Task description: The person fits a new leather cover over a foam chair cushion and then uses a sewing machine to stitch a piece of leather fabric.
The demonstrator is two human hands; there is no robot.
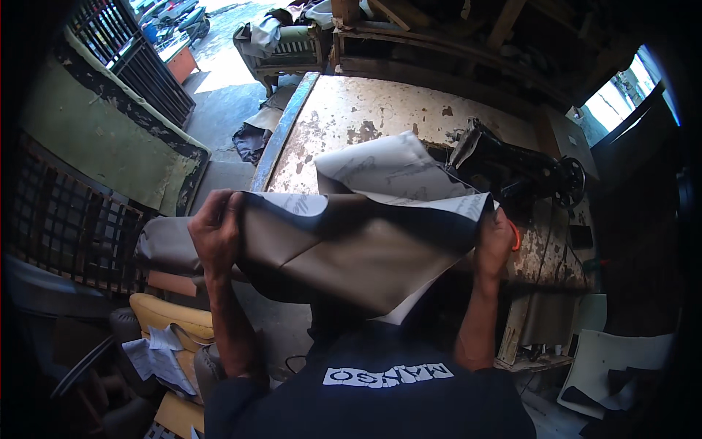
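Peeling cream paint, worn through to brown patches, covers the tabletop, with a black sewing machine standing toward its right; before it we hold up a brown-grey sheet, stretched across the space between the tabletop and our dark shirt; its face looks smooth and leather-like, softly shiny, with a short slanting crease and shallow sagging folds; its pale backing, marked with dark script, shows along the turned upper edge and on a broad angular flap behind; our left hand is closed, fingers curled over the upper left edge; our right hand grips the upper right corner; an orange-red loop shows just beside it.
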